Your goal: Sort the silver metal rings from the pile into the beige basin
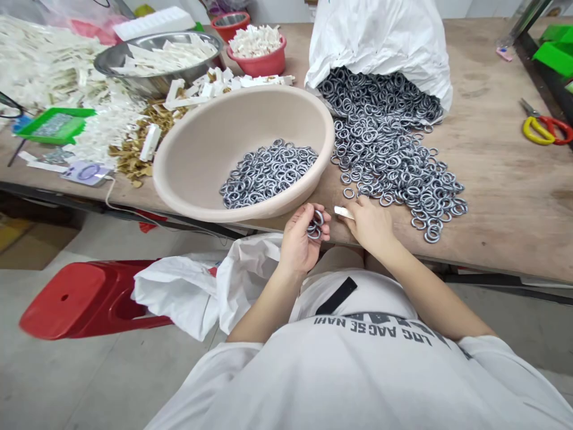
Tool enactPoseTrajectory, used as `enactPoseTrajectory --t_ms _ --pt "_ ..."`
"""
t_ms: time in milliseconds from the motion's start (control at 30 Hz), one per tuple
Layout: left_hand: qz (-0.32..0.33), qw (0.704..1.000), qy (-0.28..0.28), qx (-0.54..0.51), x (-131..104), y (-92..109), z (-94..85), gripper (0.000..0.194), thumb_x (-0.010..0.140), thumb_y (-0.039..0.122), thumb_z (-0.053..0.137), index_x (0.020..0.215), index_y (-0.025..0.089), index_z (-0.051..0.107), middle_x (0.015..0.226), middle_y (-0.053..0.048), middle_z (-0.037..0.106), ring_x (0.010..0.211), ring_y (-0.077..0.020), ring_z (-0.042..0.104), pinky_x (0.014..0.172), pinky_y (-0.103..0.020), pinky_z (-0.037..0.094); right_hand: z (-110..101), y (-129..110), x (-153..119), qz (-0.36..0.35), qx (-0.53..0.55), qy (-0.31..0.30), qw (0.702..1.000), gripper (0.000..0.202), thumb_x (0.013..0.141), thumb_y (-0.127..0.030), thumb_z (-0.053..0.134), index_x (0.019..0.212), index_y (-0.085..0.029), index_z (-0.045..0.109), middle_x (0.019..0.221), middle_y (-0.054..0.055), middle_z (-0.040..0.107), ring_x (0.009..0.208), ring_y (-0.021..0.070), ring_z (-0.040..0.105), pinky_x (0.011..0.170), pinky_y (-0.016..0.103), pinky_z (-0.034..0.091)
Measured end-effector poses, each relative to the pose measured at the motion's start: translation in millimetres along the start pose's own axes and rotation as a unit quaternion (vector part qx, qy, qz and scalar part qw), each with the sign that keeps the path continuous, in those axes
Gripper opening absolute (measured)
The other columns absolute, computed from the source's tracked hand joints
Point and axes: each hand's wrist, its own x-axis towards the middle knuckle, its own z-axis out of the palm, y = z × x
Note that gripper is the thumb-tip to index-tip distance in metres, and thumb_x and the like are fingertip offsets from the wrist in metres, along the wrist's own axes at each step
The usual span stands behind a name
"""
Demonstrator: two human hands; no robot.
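Several grey rings (316, 224) lie in the curled fingers of my left hand (301, 236), just in front of the beige basin (192, 155). My right hand (370, 224) is closed round a small white strip (344, 212) whose end pokes out toward the left hand. It rests at the table's front edge, by the near side of a loose heap of grey rings (394, 161). More rings (271, 173) fill the bottom of the basin. The heap spills out of a white sack (380, 36) lying on its side.
Left of the basin are a steel bowl (165, 86) of white strips, a red bowl (262, 63) of white pieces and a green tray (56, 140). Scissors (544, 128) lie at the right. A red stool (67, 298) and a white bag (179, 292) are below the table.
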Motion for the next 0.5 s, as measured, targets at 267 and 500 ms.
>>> enactPoseTrajectory --t_ms 267,500 --pt "-0.007 0.998 -0.04 0.043 3.7 -22.9 22.3 0.031 0.079 0.04 0.077 0.082 0.018 0.056 0.065 0.007 0.049 0.047 -0.0037 0.039 0.041 -0.016 0.031 -7.1 28.9 -16.4 0.056 0.277 0.082 0.956 0.029 0.096 -0.036 0.058 0.075 -0.018 0.064 0.066 0.002 0.06 0.06 0.0152 0.055 0.054 0.028 0.032" --pt "0.045 0.989 -0.069 0.121 -1.2 -43.0 36.3 0.036 0.083 0.052 0.07 0.093 0.018 0.063 0.07 0.005 0.055 0.046 -0.0035 0.034 0.043 -0.019 0.029 -13.6 5.7 -43.5 0.106 0.63 0.102 0.762 0.031 0.092 -0.051 0.064 0.086 -0.02 0.065 0.058 -0.005 0.055 0.049 0.0094 0.047 0.048 0.023 0.035"
